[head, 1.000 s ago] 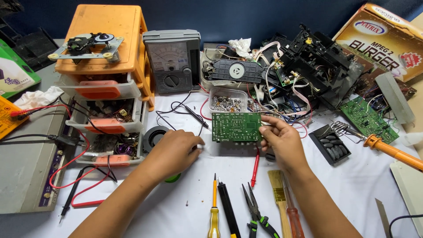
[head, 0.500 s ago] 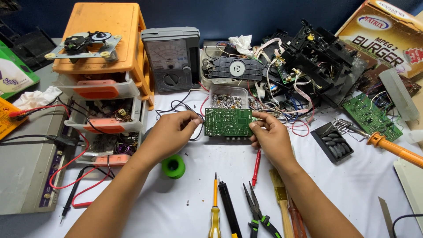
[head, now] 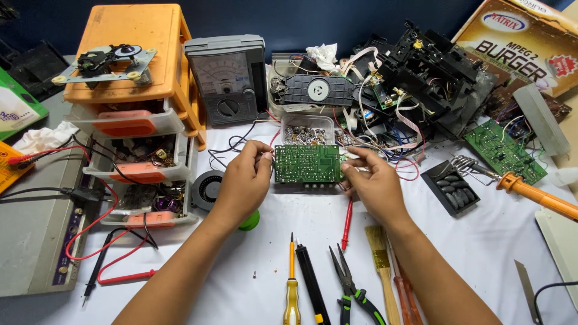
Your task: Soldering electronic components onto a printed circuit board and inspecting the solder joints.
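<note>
Desk (head: pixel 481 259) first: lying under a white cover and carrying clutter from edge to edge. Standing at 10 o'clock, an orange drawer cabinet (head: pixel 129 36) with its clear drawers pulled partly out; sitting at 9 o'clock, a flat grey case (head: pixel 36 241); leaning at 2 o'clock, a printed cardboard box (head: pixel 518 42). Sprawling at 1 o'clock, a dismantled black chassis (head: pixel 433 72), already opened up, with ribbon cables and wires trailing loose. Standing at 12 o'clock, a grey analog meter (head: pixel 229 78).

Working at the centre: left hand (head: pixel 244 180) pinching the left edge of a green circuit board (head: pixel 307 164) with fingers curled around it, right hand (head: pixel 373 183) pinching the right edge the same way. Holding that board free of any housing, solder side toward the camera, just above the desk and just in front of a clear tub of small parts (head: pixel 307 132).

Judging by this: removal of the board looking done, examination being in hand, no tool work showing on it yet. Lying untouched at 3 o'clock, an orange-handled soldering iron (head: pixel 536 194) beside a second green board (head: pixel 503 150). Lying untouched at 6 o'clock, a brush (head: pixel 379 259), pliers (head: pixel 349 283), a yellow screwdriver (head: pixel 292 289) and a red probe (head: pixel 347 222).
</note>
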